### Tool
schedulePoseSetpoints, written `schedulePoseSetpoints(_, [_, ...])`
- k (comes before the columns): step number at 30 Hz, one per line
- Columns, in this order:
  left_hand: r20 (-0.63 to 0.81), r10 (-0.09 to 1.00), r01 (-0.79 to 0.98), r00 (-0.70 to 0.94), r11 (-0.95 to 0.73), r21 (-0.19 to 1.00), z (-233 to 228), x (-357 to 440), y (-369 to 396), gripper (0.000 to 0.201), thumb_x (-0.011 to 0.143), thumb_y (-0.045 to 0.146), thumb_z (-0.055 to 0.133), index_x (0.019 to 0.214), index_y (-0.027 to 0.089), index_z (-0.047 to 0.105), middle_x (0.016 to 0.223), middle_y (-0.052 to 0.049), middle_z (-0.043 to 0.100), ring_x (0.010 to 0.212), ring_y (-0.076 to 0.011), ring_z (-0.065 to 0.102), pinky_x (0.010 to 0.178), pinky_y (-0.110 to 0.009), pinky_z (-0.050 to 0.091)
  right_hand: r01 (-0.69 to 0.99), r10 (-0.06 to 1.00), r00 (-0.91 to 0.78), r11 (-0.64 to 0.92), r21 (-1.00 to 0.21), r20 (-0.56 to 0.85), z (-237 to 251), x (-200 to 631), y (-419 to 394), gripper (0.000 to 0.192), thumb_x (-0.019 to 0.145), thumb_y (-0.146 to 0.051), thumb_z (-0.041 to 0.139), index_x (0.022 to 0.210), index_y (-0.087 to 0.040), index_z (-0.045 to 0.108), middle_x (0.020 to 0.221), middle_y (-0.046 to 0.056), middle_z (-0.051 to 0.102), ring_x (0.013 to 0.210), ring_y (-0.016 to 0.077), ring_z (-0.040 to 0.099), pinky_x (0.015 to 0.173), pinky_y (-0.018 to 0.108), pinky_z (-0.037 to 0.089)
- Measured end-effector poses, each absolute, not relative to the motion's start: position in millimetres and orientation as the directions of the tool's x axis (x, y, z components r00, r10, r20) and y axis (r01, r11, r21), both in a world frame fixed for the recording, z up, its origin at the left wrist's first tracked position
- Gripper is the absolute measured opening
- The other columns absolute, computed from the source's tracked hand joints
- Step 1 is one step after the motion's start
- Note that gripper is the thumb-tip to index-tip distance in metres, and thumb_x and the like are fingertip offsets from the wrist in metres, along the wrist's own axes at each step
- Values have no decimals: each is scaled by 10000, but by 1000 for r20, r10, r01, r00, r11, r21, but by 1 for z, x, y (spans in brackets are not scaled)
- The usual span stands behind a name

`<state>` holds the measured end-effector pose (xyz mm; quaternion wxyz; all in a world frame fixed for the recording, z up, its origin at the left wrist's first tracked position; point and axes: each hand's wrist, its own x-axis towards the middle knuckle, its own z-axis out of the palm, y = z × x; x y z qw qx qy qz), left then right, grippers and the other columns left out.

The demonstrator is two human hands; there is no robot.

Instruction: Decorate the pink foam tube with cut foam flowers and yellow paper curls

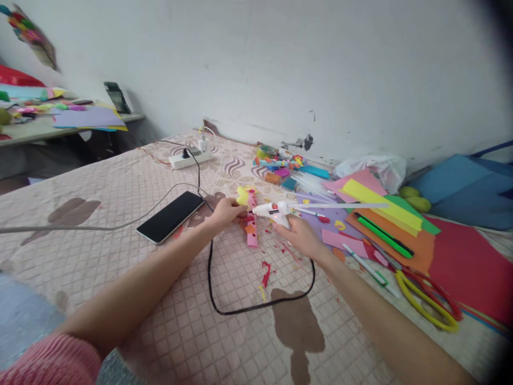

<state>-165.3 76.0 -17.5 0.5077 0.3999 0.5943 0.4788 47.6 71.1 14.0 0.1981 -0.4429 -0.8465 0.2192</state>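
My right hand is wrapped round the handle of a white glue gun, whose nozzle points left. A long clear glue stick sticks out of its back end. The nozzle is at a pink paper strip with red spots and small orange and yellow pieces on it; whether they touch I cannot tell. My left hand pinches the strip's left side near a yellow paper piece at its upper end. The fingertips are partly hidden. A black cord loops below both hands.
Left of my hand lies a phone, with a power strip behind it. On the right are coloured paper sheets, a green cutter knife, yellow-and-red scissors and pens. Paper scraps lie in front.
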Motion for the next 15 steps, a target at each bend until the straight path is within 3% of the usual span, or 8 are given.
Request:
schedulePoseSetpoints(8, [-227,959,-21,-171,227,974,-14,-164,74,148,729,149,653,668,131,520,598,-17,621,587,-136,634,573,-262,550,677,796,-572,594,-434,198,22,40,71,216,837,-272,455,905,-150,619,868,84,664,797,221,582,700,296,392])
schedulePoseSetpoints(15, [-237,956,-25,-173,236,971,-16,-164,76,140,749,128,625,661,123,517,595,-17,608,568,-130,629,579,-281,556,669,791,-591,591,-450,160,24,45,69,225,843,-300,457,896,-145,612,870,92,665,787,228,592,684,298,392])
